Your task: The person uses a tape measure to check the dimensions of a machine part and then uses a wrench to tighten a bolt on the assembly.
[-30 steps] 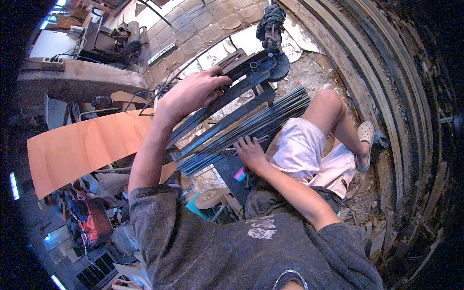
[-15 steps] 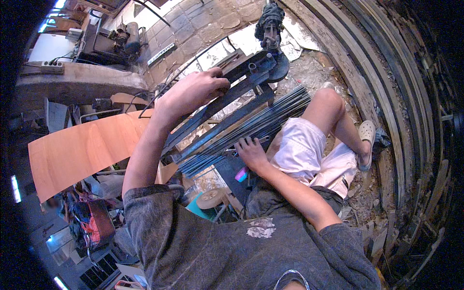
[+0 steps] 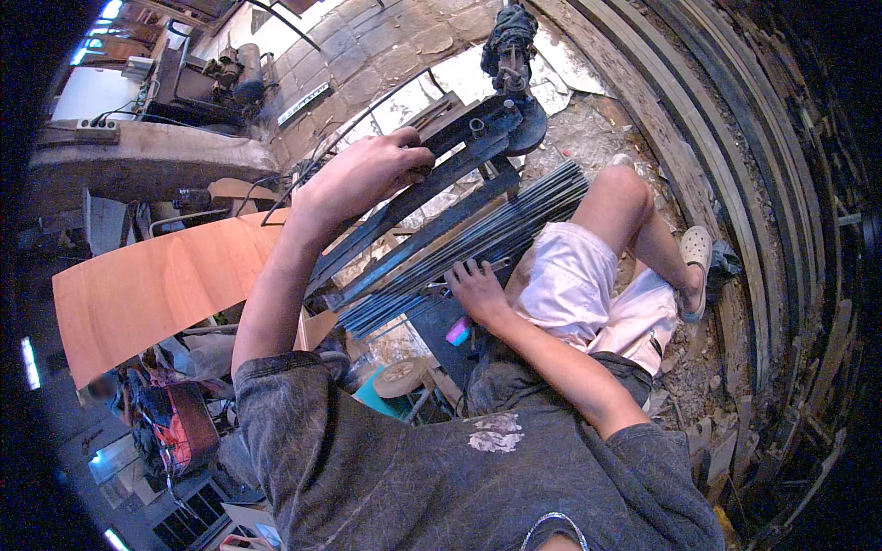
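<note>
My left hand (image 3: 375, 172) reaches out over a long dark metal frame (image 3: 390, 220), its fingers curled down and pressed together. Something small and dark shows under the fingertips, too hidden to name. Closer to my lap, my right hand (image 3: 479, 292) bends its fingers over what looks like a metal spanner (image 3: 501, 264), whose ends stick out on both sides. A bundle of thin metal rods (image 3: 441, 262) lies just beyond the right hand, beside the frame. At the frame's far end stands a dark machine head (image 3: 511, 55) with a round base.
An orange-brown wooden sheet (image 3: 170, 294) lies on the left. Long stacked bars (image 3: 735, 138) run along the right. A pink and blue object (image 3: 458, 331) and a wheel (image 3: 399, 377) are near my body. A compressor-like machine (image 3: 248, 73) stands far left.
</note>
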Demonstrator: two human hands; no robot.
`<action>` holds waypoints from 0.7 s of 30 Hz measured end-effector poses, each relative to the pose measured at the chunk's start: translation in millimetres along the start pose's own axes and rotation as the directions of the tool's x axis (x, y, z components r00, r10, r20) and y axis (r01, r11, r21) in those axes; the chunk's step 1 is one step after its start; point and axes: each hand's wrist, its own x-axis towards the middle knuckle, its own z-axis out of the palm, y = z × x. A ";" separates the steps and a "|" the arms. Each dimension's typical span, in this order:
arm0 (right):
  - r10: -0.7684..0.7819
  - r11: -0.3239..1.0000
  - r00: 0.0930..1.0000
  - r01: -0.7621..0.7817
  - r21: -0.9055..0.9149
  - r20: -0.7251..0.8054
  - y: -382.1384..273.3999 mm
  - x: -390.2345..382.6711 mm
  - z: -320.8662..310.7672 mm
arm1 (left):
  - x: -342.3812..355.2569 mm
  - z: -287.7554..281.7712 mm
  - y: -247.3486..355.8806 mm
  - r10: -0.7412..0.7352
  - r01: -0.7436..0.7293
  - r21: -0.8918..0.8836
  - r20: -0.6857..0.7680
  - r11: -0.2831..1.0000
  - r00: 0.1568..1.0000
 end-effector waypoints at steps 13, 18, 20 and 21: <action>-0.013 1.000 0.999 0.014 0.004 -0.042 1.6 -1.8 10.6 | -0.5 2.7 1.4 0.005 -0.005 0.008 -0.030 1.000 1.000; -0.006 1.000 1.000 0.006 0.018 -0.008 1.2 -0.2 5.9 | -1.7 -0.7 7.3 -0.019 0.019 0.036 0.001 0.999 1.000; -0.008 1.000 1.000 0.008 0.018 -0.024 1.2 -0.5 6.8 | -3.7 -0.2 6.7 -0.019 0.020 0.045 -0.018 0.999 1.000; -0.008 1.000 1.000 0.008 0.014 -0.027 1.4 -0.7 7.6 | -3.9 0.5 6.2 -0.018 0.019 0.044 -0.022 0.999 1.000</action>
